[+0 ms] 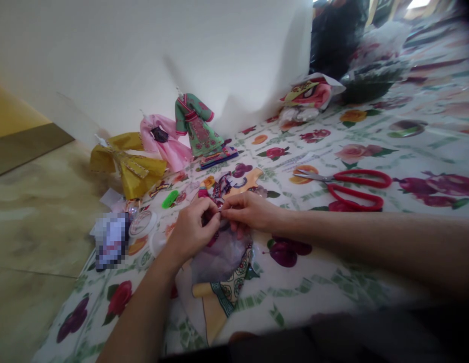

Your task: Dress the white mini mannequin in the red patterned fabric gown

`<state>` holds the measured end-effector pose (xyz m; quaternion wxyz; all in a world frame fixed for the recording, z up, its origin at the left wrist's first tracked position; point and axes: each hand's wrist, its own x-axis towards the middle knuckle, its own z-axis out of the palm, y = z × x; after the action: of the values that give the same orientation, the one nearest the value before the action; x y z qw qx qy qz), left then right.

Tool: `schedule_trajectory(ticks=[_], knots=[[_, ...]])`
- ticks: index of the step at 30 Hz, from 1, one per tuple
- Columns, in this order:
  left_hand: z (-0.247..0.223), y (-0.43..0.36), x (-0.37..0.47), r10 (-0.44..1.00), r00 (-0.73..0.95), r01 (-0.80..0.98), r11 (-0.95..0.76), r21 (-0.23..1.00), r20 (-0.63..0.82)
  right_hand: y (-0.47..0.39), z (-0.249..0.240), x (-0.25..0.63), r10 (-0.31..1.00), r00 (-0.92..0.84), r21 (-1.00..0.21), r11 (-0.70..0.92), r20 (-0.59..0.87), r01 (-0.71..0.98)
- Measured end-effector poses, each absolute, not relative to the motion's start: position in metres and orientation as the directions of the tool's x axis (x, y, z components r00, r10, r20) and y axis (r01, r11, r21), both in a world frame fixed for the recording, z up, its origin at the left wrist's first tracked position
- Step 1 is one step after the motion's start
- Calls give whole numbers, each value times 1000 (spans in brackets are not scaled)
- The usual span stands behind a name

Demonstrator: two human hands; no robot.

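Observation:
My left hand (194,222) and my right hand (247,212) meet at the middle of the cloth, fingertips pinched close together. What lies between the fingertips is too small to make out. Beneath both hands is a small doll garment (219,254) with a sheer pale skirt and a patterned border. A cream piece with a dark trim (215,307) spreads from its lower end. Just beyond my fingers lie patterned and peach fabric pieces (244,184).
Red-handled scissors (355,187) lie open at the right. Yellow (132,164), pink (168,143) and green (198,126) doll dresses lean by the white wall. Left of my hands are a green object (170,199) and a white round roll (142,223).

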<state>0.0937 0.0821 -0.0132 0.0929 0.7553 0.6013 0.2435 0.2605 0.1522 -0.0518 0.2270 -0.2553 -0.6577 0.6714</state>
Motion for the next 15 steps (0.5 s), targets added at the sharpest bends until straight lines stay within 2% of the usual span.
schedule_trajectory(ticks=[15], knots=[[-14,83,89,959,165,858,-254,446,230,150,-49,259,637,-767,-997,-17,-74,81]])
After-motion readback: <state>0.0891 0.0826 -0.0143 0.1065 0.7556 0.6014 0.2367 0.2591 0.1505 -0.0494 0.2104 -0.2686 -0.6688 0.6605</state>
